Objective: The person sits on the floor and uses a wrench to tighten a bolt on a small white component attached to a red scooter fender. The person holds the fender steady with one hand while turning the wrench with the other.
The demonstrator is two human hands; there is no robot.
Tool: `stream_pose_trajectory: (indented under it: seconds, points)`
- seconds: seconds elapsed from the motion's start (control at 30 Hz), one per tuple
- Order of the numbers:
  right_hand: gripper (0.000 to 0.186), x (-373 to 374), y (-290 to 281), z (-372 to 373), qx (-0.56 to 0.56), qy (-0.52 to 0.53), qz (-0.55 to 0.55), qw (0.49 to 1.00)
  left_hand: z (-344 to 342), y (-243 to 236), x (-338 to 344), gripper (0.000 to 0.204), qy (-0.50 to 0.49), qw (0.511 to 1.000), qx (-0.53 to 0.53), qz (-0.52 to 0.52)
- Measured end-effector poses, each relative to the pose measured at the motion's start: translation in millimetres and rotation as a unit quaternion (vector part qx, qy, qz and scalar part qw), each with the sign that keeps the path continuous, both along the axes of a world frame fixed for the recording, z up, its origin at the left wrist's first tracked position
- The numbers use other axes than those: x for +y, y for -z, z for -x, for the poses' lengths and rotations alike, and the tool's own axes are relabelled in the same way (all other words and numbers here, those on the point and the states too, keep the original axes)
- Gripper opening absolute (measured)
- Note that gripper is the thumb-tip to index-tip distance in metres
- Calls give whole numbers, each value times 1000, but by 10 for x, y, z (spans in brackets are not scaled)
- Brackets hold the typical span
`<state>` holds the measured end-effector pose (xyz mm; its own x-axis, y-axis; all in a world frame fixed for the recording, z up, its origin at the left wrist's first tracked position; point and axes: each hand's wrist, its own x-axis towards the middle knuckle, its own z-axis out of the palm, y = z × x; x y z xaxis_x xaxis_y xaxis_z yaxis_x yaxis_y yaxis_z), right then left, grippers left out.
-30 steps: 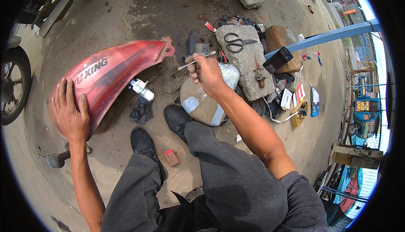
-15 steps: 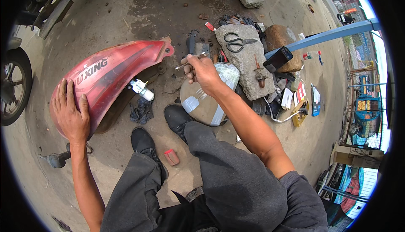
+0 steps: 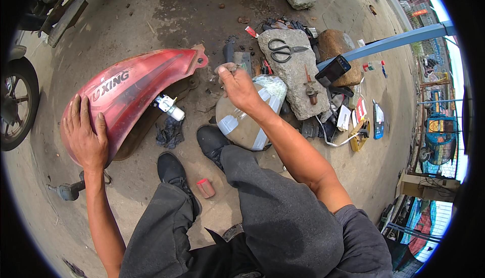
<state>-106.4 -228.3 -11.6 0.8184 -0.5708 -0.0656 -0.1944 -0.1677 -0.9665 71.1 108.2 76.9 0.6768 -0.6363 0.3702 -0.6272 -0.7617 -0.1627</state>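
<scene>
A red motorcycle fuel tank [image 3: 136, 83] rests on its side on the ground at the left. Flat on its near end lies my left hand [image 3: 87, 134], fingers outstretched. A silver and white fuel tap [image 3: 171, 107] sticks out from the tank's underside. My right hand [image 3: 237, 86] hovers right of the tank's narrow end, fingers curled together. The thin metal wrench in it is smeared by motion and mostly hidden. Below that hand stands a round, taped, plastic-wrapped bundle [image 3: 240, 129]. Black plastic [image 3: 169, 132] lies under the fuel tap.
Black-handled scissors [image 3: 283, 50] and a rusty screwdriver-like tool [image 3: 309, 88] lie on a flat stone slab [image 3: 275, 38]. A phone [image 3: 333, 71] leans by a brown rock [image 3: 336, 45] beneath a blue bar [image 3: 394, 40]. A red cylinder [image 3: 205, 188] sits between my legs.
My right hand has moved slightly left and turned; the wrench, plainly visible before, is now blurred and mostly hidden. My left hand and the tank look unchanged.
</scene>
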Motion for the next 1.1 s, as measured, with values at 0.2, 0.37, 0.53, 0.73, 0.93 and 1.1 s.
stream_pose_trajectory:
  seconds: [0.2, 0.37, 0.53, 0.73, 0.93, 1.1]
  points:
    - [28, 46, -152, -12, 7, 2, -54, 998, 8, 1, 6, 50, -3, 1000, -1, -1]
    - [24, 50, -132, -24, -52, 24, -147, 988, 8, 8, 0, 50, -3, 1000, 2, 1]
    - [27, 53, -110, -47, -81, 43, -251, 964, 12, -3, -1, 51, -5, 1000, 6, 3]
    - [27, 25, 28, -81, -67, 36, -319, 945, 6, 12, 2, 51, -9, 1000, 6, -1]
    - [26, 118, -19, -156, -76, 49, -355, 931, 1, 9, 16, 51, -7, 1000, 6, -1]
    - [24, 127, -22, -168, -75, 54, -371, 924, 4, 2, -3, 50, 4, 1000, 5, 8]
